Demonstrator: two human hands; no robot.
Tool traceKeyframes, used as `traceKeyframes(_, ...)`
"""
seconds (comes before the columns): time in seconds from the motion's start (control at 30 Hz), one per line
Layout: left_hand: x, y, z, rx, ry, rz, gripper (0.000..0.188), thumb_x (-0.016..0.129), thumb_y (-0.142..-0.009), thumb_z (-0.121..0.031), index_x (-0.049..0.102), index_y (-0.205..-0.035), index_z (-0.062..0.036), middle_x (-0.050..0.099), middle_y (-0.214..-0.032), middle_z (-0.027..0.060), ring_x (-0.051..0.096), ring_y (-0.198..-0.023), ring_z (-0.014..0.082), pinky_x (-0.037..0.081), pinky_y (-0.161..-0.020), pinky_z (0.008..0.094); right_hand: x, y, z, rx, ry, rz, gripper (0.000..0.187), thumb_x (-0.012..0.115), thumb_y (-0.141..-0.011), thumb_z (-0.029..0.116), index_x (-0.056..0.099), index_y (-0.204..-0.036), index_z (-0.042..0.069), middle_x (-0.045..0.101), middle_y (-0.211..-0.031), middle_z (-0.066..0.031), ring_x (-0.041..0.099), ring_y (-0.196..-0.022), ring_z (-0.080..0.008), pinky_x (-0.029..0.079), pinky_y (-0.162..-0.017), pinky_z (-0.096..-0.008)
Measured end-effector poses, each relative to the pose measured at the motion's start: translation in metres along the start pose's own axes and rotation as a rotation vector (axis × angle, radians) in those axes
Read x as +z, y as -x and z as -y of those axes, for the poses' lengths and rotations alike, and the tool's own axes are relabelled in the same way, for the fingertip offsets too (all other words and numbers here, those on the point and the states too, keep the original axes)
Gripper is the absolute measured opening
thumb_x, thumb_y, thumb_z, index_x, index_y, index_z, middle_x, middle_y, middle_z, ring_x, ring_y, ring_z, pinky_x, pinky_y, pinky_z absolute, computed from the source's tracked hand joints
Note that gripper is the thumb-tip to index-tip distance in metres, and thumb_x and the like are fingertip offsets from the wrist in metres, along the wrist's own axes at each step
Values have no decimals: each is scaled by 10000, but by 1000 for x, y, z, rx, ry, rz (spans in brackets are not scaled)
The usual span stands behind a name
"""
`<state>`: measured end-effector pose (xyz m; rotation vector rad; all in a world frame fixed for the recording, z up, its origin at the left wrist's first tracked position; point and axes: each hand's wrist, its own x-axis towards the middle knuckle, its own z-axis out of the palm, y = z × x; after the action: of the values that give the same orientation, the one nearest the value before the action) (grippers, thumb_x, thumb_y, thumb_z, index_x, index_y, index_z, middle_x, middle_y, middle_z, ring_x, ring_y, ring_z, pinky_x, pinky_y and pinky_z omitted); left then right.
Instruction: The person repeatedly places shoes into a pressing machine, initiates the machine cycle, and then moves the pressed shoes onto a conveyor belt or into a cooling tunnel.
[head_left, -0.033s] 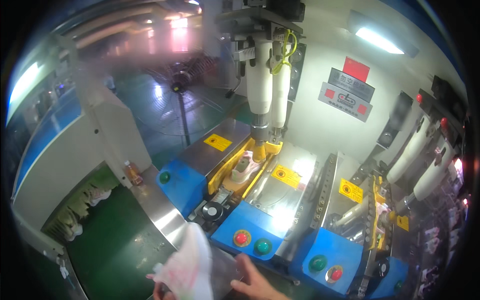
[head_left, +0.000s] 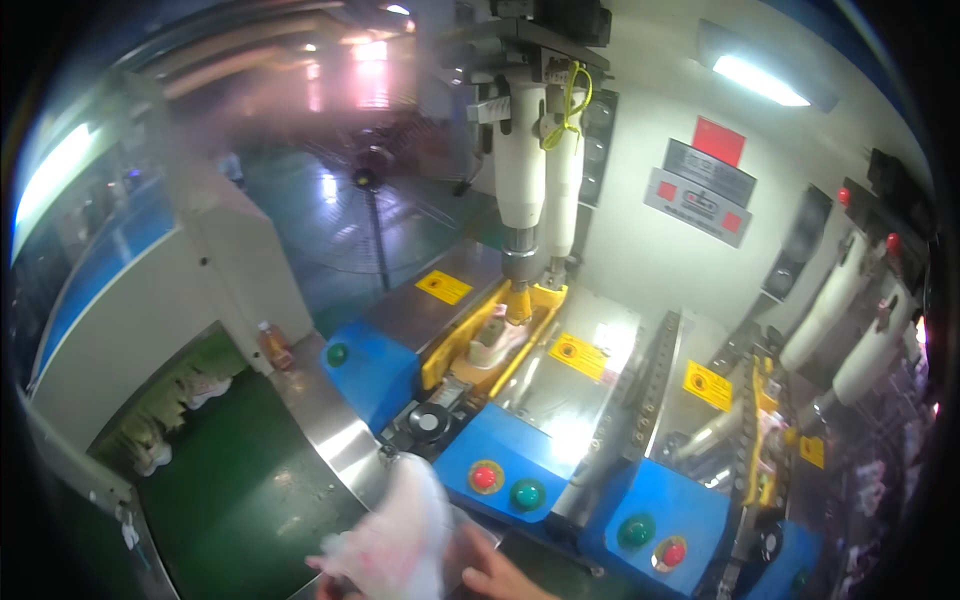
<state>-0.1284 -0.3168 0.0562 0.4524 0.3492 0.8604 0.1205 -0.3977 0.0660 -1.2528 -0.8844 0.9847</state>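
A pink and white shoe (head_left: 392, 535) is at the lower middle, tilted on its side with its pale sole toward the right. My left hand (head_left: 335, 588) grips it from below at the lower edge, mostly hidden by the shoe. To the right of the sole is my right hand (head_left: 498, 572), fingers apart and seemingly holding nothing. Ahead, another pink and white shoe (head_left: 494, 342) sits between the yellow side pads (head_left: 452, 345) of a press. The press's yellow-tipped ram (head_left: 518, 302) comes down at that shoe's far end.
Blue panels carry red buttons (head_left: 486, 477) and green buttons (head_left: 527, 494). On the left, a green conveyor belt (head_left: 235, 500) runs under a fringed opening with shoes (head_left: 152, 458). A bottle (head_left: 273, 345) stands on the metal ledge. A second press station (head_left: 765, 430) is at right.
The held shoe has shifted slightly right and down in the picture. My right hand sits a little lower. The whole view has moved slightly.
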Motion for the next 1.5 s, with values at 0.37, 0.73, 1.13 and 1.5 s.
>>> traceKeyframes(0.37,83,83,-8,293,-1134,416,344,548,-884,-198,498,-1156,7,622,-1061,129,512,-1174,276,186,-1119,484,77,149,-39,627,-546,520,505,416,-969,346,441,-1326,-10,531,-1258,-114,510,-1147,-238,386,-1009,-363)
traceKeyframes(0.73,-14,116,-125,291,-483,-415,236,442,-948,-216,508,-1011,1,598,-908,136,559,-904,223,445,-871,372,156,72,-118,251,985,-171,898,789,-677,343,323,-1336,-52,438,-1296,-302,480,-1168,-406,419,-944,-436)
traceKeyframes(1.13,-46,-9,-111,0,-911,8,243,401,-946,-227,511,-953,-10,564,-853,95,556,-813,192,453,-795,325,144,131,-48,481,41,-569,382,744,-769,147,588,-1080,-12,637,-1001,-75,579,-923,-164,458,-861,-340)
traceKeyframes(1.5,139,84,125,-791,46,1575,196,542,-860,-262,446,-830,-94,511,-609,27,489,-680,151,360,-933,348,231,402,65,199,-51,-1554,435,744,-743,265,593,-1049,-4,608,-909,-85,574,-838,-171,468,-805,-325)
